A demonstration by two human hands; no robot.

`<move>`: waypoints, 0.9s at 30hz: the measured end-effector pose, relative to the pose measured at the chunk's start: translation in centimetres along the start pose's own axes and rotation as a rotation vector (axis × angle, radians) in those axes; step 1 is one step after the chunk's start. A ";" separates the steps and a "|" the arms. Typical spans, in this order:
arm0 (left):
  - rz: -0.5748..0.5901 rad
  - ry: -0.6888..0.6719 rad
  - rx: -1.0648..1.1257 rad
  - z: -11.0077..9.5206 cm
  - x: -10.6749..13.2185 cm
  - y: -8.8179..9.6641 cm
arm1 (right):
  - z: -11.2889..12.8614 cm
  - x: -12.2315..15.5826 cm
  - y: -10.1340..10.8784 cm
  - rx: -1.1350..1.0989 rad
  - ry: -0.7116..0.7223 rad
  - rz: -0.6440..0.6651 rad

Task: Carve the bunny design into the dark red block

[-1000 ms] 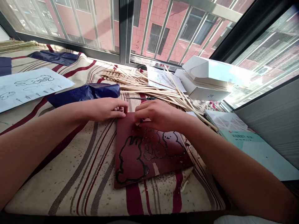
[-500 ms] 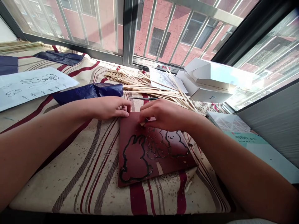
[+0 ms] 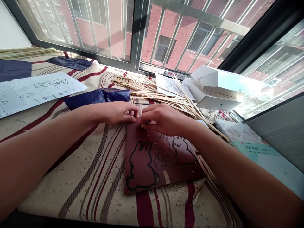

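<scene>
A dark red board [image 3: 166, 172] lies on the striped cloth, bearing black-outlined animal shapes; the left one [image 3: 141, 167] looks like a rabbit. Small dark and pale bits are stuck along the outlines of the middle shape [image 3: 165, 150]. At the board's far left corner is my left hand [image 3: 116, 112], its fingers curled and the thumb by the edge; what they hold, if anything, is hidden. Over the board's upper part, my right hand [image 3: 166, 118] pinches a small pale piece [image 3: 142, 126], mostly covered by the fingers. The fingertips of both hands are close together.
Behind the hands lie many thin wooden strips [image 3: 159, 93], dark blue sheets [image 3: 95, 98] and a drawing [image 3: 175, 87]. A larger drawing [image 3: 52, 87] is at left. An open white box [image 3: 216, 101] and a book [image 3: 258, 148] stand at right. Crumbs dot the striped cloth [image 3: 90, 177].
My right hand has moved closer to my left hand, toward the board's far left corner. The whole view has shifted slightly, with everything appearing further right and lower.
</scene>
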State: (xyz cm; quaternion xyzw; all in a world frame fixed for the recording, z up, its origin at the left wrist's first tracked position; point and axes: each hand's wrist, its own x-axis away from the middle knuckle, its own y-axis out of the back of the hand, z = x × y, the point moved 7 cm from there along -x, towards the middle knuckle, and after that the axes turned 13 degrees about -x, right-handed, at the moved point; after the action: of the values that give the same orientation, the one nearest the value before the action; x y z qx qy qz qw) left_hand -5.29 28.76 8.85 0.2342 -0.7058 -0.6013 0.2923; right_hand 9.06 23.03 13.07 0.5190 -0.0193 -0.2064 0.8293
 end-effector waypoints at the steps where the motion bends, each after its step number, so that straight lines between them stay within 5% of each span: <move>1: 0.023 0.005 0.022 0.0 0.0 -0.2 | 0.1 0.0 -0.2 -0.022 0.010 0.035; 6: 0.037 -0.020 0.081 -0.1 -0.2 -0.4 | 0.0 0.1 0.1 0.043 -0.003 -0.036; 11: 0.051 0.013 0.080 0.4 -0.2 -0.6 | -0.1 -0.2 -0.5 0.042 -0.040 0.057; 18: 0.071 0.054 0.081 1.2 -0.1 -0.9 | 0.0 3.3 3.5 0.019 -0.192 -0.359; 27: 0.108 0.083 0.136 1.7 0.2 -1.3 | -1.7 7.9 2.3 0.101 -0.305 -0.477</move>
State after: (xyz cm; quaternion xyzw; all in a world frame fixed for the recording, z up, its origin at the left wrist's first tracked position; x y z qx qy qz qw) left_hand -6.63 29.60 7.41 0.2397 -0.7441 -0.5250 0.3365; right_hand 17.46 22.47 12.90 0.5124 -0.0315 -0.4703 0.7178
